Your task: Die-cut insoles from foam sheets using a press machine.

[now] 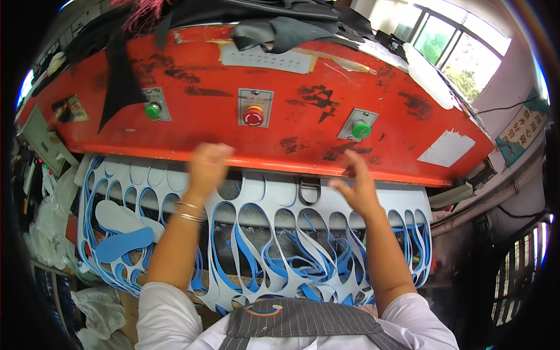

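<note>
My left hand [208, 169] is raised in front of the lower edge of a red press [201, 125], its fingers smeared by motion. My right hand [358, 185], farther right below that edge, has its thumb apart from the fingers and holds nothing. Below both hands lies a white-and-blue foam sheet [281, 279] full of sole-shaped holes, with blue strips hanging loose. A dark metal cutting die [310, 201] stands upon it between my hands. At the left, a white insole [116, 214] and a blue insole [124, 245] rest on the cut sheet.
The press front carries a left green button [152, 111], a red stop button [254, 116] and a right green button [361, 130]. Black material [280, 34] is heaped on top. Clear plastic bags [52, 227] stand at the left; a pipe [478, 209] runs along the right wall.
</note>
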`<state>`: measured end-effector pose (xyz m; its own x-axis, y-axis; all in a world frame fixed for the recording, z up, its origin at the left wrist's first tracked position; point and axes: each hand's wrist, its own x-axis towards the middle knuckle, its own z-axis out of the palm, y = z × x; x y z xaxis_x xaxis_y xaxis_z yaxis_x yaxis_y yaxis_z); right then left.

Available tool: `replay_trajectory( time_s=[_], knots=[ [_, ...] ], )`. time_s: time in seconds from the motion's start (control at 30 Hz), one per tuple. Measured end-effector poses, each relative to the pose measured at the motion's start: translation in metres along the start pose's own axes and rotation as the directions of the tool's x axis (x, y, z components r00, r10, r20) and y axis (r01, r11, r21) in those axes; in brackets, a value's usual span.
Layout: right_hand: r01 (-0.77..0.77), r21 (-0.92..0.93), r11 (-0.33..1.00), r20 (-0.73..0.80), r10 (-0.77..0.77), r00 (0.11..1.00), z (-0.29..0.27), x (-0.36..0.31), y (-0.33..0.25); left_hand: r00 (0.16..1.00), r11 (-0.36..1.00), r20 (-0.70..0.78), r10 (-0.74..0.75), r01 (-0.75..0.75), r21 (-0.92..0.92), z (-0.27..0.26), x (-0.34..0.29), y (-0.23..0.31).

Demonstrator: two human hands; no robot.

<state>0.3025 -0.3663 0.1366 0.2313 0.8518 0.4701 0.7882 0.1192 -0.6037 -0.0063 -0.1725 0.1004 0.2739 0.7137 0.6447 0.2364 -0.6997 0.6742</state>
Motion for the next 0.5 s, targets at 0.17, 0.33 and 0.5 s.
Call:
replay_trajectory(
  time_s=[0.17, 0.33, 0.5],
  knots=[
    [0.079, 0.126, 0.989, -0.390, -0.024, 0.921, -0.025, 0.062, -0.042, 0.879, 0.869, -0.379, 0.290, -0.076, 0.489, -0.103, 0.065, 0.002],
    [0.076, 0.258, 0.963, -0.353, 0.021, 0.936, -0.026, 0.046, -0.025, 0.974, 0.967, -0.226, 0.008, 0.051, 0.251, -0.098, 0.055, 0.021],
    [-0.303, 0.931, 0.205, 0.260, 0.212, 0.942, -0.038, -0.029, -0.068, 0.977, 0.980, 0.100, -0.190, 0.195, -0.041, -0.037, -0.059, 0.085]
  ],
)
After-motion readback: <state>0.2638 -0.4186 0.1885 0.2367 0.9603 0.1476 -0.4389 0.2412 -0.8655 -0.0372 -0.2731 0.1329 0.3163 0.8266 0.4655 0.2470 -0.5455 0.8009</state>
